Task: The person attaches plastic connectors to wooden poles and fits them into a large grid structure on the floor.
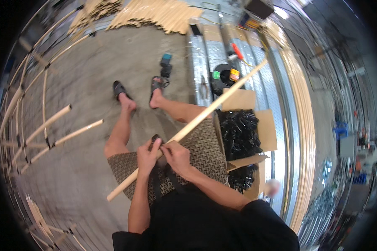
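A long beige pipe (pixel 215 103) lies slantwise across my lap, its far end over the metal surface on the right. My left hand (pixel 146 158) is closed around the pipe near its lower end, and a small black fitting (pixel 156 137) shows at the fingertips. Right beside it, my right hand (pixel 176 156) has its fingers bent and pressed to the pipe. What lies between the two hands is partly hidden. At my right thigh, an open cardboard box (pixel 267 129) holds many black fittings (pixel 240 131).
Pliers (pixel 203 89), a black round reel (pixel 220 79) and a red-handled tool (pixel 237 51) lie on the metal surface (pixel 200 56). A cordless power tool (pixel 166 66) sits on the floor. Jointed pipe frames (pixel 46 134) stand left; pipe stacks (pixel 155 14) lie ahead.
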A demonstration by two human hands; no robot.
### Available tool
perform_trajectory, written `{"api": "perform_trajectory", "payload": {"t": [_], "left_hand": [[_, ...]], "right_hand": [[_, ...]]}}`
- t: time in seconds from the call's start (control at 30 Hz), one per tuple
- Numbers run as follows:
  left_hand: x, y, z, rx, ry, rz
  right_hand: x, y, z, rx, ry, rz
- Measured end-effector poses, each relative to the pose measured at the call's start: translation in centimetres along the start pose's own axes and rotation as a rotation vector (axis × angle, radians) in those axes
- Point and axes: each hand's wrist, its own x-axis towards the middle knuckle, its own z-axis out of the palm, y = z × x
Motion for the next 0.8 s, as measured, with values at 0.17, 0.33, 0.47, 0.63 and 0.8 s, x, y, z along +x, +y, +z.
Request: {"api": "perform_trajectory", "payload": {"t": [0.17,0.33,0.47,0.63,0.8], "left_hand": [[0.2,-0.5,0.0,-0.124,-0.041,0.022],[0.5,-1.2,-0.2,-0.124,-0.075,-0.067],[0.1,-0.8,0.3,-0.210,-0.023,-0.004],[-0.4,-0.5,1.1,-0.258,0.023,0.074],[-0.7,0.1,0.4,-0.257,-0.116,0.013]], "right_hand": [[3.1,1.7,-3.1,-0.140,-0.230,-0.524],[3.2,2.5,-2.9,-0.232,-0.312,-0.596],[1.3,2.2,-1.4,-0.221,-0.177,-0.439],[-1.1,-0.3,1.1,-0.054,0.056,-0.016],[-0.9,0.8,-0.7,0.155,-0.016,0.094]]}}
